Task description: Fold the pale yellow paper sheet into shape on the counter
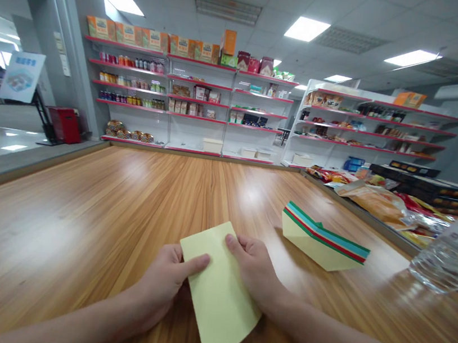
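A wood-grained tabletop (156, 201) is framed by a narrow strip, and ceiling lights are reflected in its surface. Beyond the far edge, stocked shelves (201, 85) are ranged along the room, and a red box (64, 124) is seen past the far left corner.

A pale yellow sheet (223, 301) is held over the near middle of the surface, slanted. Its left edge is pinched by the left hand (160, 278) and its right edge by the right hand (260, 269); both thumbs are laid on top, the fingers beneath mostly hidden.

The far and left edges are well apart from the sheet. Toward the right edge, a striped, folded paper shape (308, 244) is set near the right hand, and a clear bottle (450, 253) is placed beside that edge.
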Demonstrator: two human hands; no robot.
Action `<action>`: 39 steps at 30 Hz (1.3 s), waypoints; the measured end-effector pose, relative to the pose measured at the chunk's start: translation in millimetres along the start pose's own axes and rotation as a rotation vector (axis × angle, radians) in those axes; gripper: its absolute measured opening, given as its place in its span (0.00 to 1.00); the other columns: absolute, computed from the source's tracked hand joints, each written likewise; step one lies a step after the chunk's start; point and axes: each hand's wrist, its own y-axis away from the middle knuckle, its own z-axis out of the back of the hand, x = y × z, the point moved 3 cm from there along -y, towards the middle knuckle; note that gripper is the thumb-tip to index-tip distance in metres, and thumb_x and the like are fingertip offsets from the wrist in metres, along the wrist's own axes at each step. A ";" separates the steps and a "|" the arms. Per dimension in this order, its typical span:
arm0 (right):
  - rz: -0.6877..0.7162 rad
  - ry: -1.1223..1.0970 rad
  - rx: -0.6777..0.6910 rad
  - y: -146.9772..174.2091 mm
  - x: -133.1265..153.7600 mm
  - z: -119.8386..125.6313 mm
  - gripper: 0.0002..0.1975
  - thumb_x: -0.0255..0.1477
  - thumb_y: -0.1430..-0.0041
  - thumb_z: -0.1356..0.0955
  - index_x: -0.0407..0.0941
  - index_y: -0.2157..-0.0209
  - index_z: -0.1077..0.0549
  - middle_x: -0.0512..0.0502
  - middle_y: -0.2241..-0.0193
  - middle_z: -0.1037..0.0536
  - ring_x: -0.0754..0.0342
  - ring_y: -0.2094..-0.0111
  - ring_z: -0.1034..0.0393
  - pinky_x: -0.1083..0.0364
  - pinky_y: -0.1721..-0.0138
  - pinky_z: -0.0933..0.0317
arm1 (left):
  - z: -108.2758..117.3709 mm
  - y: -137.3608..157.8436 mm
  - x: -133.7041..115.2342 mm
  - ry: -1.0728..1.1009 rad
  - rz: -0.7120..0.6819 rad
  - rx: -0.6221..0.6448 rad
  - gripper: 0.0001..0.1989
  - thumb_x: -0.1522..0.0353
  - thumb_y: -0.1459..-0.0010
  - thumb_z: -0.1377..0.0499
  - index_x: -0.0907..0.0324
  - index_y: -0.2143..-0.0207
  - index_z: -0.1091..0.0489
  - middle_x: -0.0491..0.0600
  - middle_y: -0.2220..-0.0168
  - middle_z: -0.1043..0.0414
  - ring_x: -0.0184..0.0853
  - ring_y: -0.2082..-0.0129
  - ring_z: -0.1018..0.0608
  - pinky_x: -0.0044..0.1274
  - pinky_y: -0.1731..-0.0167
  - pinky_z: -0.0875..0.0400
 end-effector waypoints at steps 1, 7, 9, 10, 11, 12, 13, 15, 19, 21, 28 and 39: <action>0.004 -0.008 0.032 1.3 1.7 -2.3 0.20 0.43 0.44 0.37 0.38 0.68 0.30 0.44 0.76 0.25 0.54 0.78 0.30 0.57 0.78 0.37 | 2.3 -0.6 -0.7 -0.024 -0.035 -0.040 0.16 0.63 0.49 0.39 0.69 0.64 0.27 0.60 0.68 0.23 0.39 0.73 0.22 0.28 0.72 0.28; -0.056 -0.061 0.430 15.8 6.2 -18.7 0.25 0.34 0.52 0.29 0.42 0.54 0.38 0.43 0.67 0.24 0.54 0.74 0.28 0.60 0.80 0.36 | 21.1 -1.0 -13.1 -0.208 -0.155 -0.336 0.20 0.55 0.48 0.43 0.65 0.74 0.30 0.52 0.81 0.26 0.32 0.84 0.26 0.21 0.85 0.33; -0.098 -0.002 0.424 18.4 4.3 -19.5 0.24 0.38 0.48 0.33 0.42 0.53 0.41 0.45 0.73 0.25 0.56 0.83 0.31 0.63 0.89 0.43 | 21.2 -0.4 -15.8 -0.313 -0.127 -0.367 0.23 0.53 0.48 0.45 0.65 0.78 0.32 0.49 0.85 0.29 0.28 0.90 0.32 0.17 0.92 0.41; -0.090 0.043 0.359 18.4 4.3 -18.3 0.22 0.40 0.46 0.35 0.41 0.54 0.40 0.46 0.75 0.26 0.57 0.85 0.33 0.64 0.92 0.46 | 19.3 0.0 -15.7 -0.359 -0.097 -0.349 0.24 0.52 0.48 0.45 0.65 0.79 0.32 0.48 0.87 0.31 0.26 0.92 0.36 0.16 0.95 0.46; -0.062 0.089 0.265 17.9 5.2 -16.5 0.21 0.41 0.44 0.36 0.41 0.56 0.39 0.47 0.77 0.27 0.58 0.87 0.35 0.64 0.93 0.48 | 15.9 0.4 -14.7 -0.386 -0.071 -0.293 0.23 0.52 0.48 0.45 0.65 0.79 0.32 0.48 0.87 0.31 0.25 0.94 0.38 0.16 0.96 0.49; -0.021 0.126 0.171 17.3 7.0 -14.7 0.20 0.42 0.43 0.37 0.40 0.58 0.38 0.47 0.78 0.27 0.59 0.87 0.36 0.64 0.94 0.49 | 11.1 1.1 -12.9 -0.394 -0.054 -0.201 0.22 0.54 0.49 0.43 0.66 0.77 0.31 0.48 0.86 0.30 0.25 0.93 0.36 0.16 0.96 0.48; 0.027 0.146 0.095 16.9 9.2 -13.3 0.18 0.42 0.43 0.38 0.40 0.60 0.36 0.47 0.78 0.28 0.59 0.86 0.36 0.64 0.92 0.48 | 5.5 2.4 -10.2 -0.385 -0.039 -0.085 0.20 0.55 0.49 0.42 0.66 0.74 0.30 0.49 0.84 0.29 0.26 0.91 0.33 0.16 0.94 0.44; 0.122 0.145 0.011 16.1 13.4 -12.2 0.17 0.41 0.42 0.38 0.39 0.65 0.34 0.46 0.76 0.27 0.58 0.81 0.34 0.62 0.86 0.42 | -5.2 6.8 -3.1 -0.332 0.012 0.165 0.16 0.59 0.49 0.41 0.66 0.70 0.30 0.52 0.80 0.25 0.32 0.84 0.25 0.18 0.87 0.35; 0.206 0.145 -0.048 13.6 13.6 -10.3 0.17 0.41 0.41 0.38 0.40 0.71 0.34 0.47 0.76 0.28 0.59 0.77 0.34 0.61 0.79 0.41 | -9.5 13.9 7.1 -0.246 0.188 0.357 0.13 0.63 0.46 0.43 0.67 0.67 0.31 0.56 0.78 0.24 0.37 0.80 0.21 0.20 0.84 0.30; 0.203 0.154 -0.078 11.4 10.0 -8.3 0.17 0.41 0.41 0.38 0.40 0.71 0.33 0.48 0.77 0.28 0.59 0.78 0.35 0.62 0.80 0.42 | -6.8 13.4 5.7 -0.233 0.201 0.359 0.10 0.69 0.49 0.40 0.68 0.66 0.30 0.57 0.74 0.23 0.37 0.76 0.20 0.20 0.79 0.28; 0.186 0.158 -0.061 4.8 4.5 -4.5 0.16 0.41 0.43 0.37 0.40 0.66 0.33 0.47 0.74 0.26 0.58 0.77 0.32 0.61 0.79 0.39 | -6.0 6.9 -0.2 -0.168 0.198 0.271 0.15 0.75 0.55 0.37 0.68 0.61 0.29 0.57 0.68 0.23 0.38 0.70 0.20 0.19 0.74 0.27; 0.133 0.053 -0.314 2.5 4.2 8.7 0.21 0.47 0.44 0.39 0.41 0.68 0.34 0.51 0.82 0.31 0.58 0.84 0.38 0.61 0.87 0.45 | -9.2 10.2 11.8 -0.400 0.136 0.320 0.21 0.55 0.45 0.47 0.63 0.78 0.35 0.43 0.89 0.34 0.23 0.93 0.36 0.12 0.93 0.46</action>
